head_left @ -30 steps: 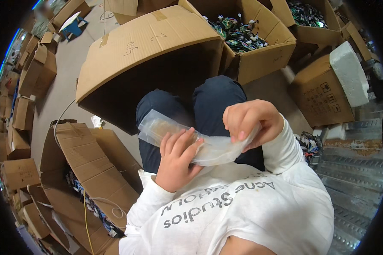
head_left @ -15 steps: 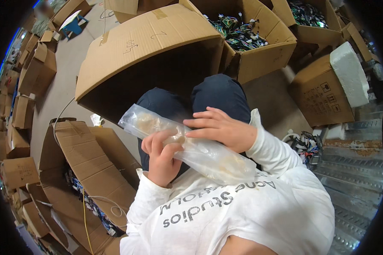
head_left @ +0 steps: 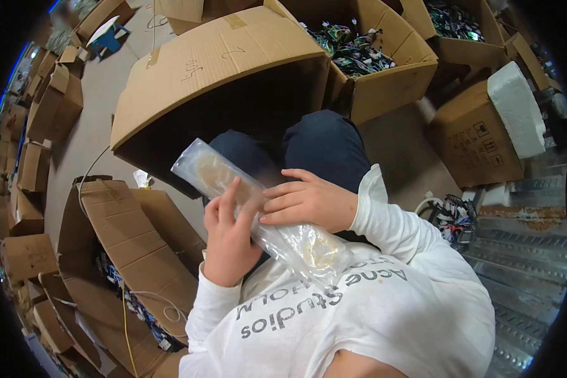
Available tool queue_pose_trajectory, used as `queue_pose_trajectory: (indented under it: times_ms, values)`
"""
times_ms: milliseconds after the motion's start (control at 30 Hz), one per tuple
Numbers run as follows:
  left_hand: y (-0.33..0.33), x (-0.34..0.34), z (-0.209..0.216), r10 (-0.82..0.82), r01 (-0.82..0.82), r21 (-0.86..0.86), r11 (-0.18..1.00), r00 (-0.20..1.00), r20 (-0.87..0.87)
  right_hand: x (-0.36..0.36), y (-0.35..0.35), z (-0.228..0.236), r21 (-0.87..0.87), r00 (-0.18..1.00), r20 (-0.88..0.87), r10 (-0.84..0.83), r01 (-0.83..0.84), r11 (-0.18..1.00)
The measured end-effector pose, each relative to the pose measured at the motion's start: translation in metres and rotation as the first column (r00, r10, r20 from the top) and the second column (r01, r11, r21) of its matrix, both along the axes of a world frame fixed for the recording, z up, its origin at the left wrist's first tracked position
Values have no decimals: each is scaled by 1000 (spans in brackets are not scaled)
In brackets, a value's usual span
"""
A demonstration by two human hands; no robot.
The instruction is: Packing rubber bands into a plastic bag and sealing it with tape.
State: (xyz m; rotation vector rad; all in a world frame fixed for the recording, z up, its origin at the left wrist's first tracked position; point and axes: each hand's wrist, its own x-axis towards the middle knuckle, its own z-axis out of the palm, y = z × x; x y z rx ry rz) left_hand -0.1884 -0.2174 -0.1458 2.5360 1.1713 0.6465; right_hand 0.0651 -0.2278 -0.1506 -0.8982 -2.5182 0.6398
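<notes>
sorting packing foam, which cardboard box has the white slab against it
The cardboard box at right with dark printed symbols; only it, among clearly visible boxes, has the white foam slab.

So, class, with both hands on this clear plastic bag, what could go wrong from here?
The clear plastic bag might slip, as the right hand lies rather flat on it. Wrinkled and thin-looking, it could tear if pulled. Dropped forward, it might slide toward the open carton beyond the knees.

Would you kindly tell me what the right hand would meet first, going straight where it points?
The right hand would probably meet the left hand first, just ahead at the plastic bag, though depth is unclear.
</notes>
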Motion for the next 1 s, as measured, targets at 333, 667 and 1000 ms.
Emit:
queue_pose_trajectory:
  times_ms: [333,667,1000]
  values:
    - [-17,-22,-41,321,-15,-503,864,785,530,-24,38,-23,-356,917,-386,-98,-50,933]
    - [-11,-7,-33,472,-364,-327,872,800,369,-51,59,-2,-868,728,-264,-633,107,485]
    - [14,-6,-16,81,-30,367,930,989,-125,-57,53,-33,203,842,-408,-353,461,864]
